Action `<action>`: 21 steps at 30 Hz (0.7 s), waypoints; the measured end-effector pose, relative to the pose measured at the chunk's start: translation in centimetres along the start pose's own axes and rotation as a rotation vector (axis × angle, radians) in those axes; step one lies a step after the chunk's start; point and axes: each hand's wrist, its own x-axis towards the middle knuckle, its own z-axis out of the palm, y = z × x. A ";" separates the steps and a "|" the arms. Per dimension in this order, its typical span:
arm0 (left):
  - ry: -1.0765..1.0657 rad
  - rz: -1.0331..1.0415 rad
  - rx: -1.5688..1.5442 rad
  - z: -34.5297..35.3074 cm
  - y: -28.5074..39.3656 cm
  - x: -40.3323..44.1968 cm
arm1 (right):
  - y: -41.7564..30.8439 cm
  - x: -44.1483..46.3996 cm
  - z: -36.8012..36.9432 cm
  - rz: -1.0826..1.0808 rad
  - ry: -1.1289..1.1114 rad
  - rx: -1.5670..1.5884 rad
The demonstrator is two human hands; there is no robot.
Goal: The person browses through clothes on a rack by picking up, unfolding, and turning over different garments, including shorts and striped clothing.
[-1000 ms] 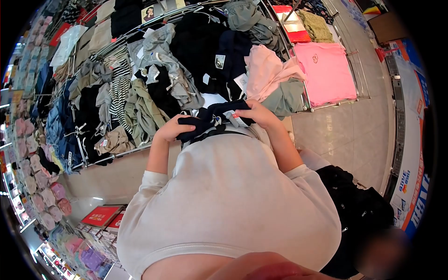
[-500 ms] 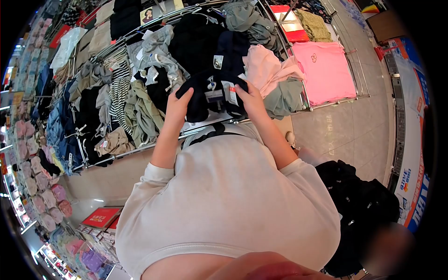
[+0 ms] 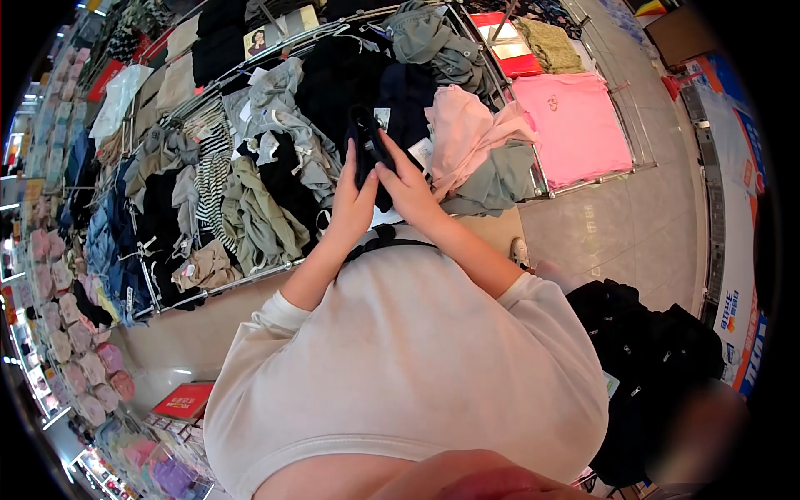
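Observation:
Both hands hold a dark navy garment (image 3: 362, 125) at the near edge of the clothes rack, over the heaped clothes. My left hand (image 3: 355, 193) presses against its left side, fingers pointing away from me. On the other side, my right hand (image 3: 404, 185) grips it, and the two hands are close together. The garment's upper edge is folded narrow between them; its lower part is hidden behind my wrists. A white tag (image 3: 421, 153) lies just right of my right hand. Pale pink cloth (image 3: 467, 133) and grey-green cloth (image 3: 497, 182) lie farther right.
Grey (image 3: 283, 108), striped (image 3: 210, 158) and olive (image 3: 254, 208) clothes lie heaped to the left. A folded pink shirt (image 3: 575, 125) is at the right. A person in black (image 3: 642, 350) is close by at lower right. Packaged goods (image 3: 79, 358) hang at left.
My hands have come together, folding the garment's spread waistband narrow. The white label and red-marked tag that faced me on it are now turned out of sight.

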 end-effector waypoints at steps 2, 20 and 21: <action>-0.017 -0.086 -0.068 0.1 0.5 -0.1 | 0.5 0.1 0.0 0.004 -0.012 0.002; -0.194 -0.018 -0.014 0.6 -0.9 -0.8 | 0.3 -0.4 -1.0 -0.034 -0.128 -0.070; -0.195 -0.009 -0.027 0.6 -1.4 -0.8 | 0.5 -0.4 -0.9 -0.054 -0.100 -0.080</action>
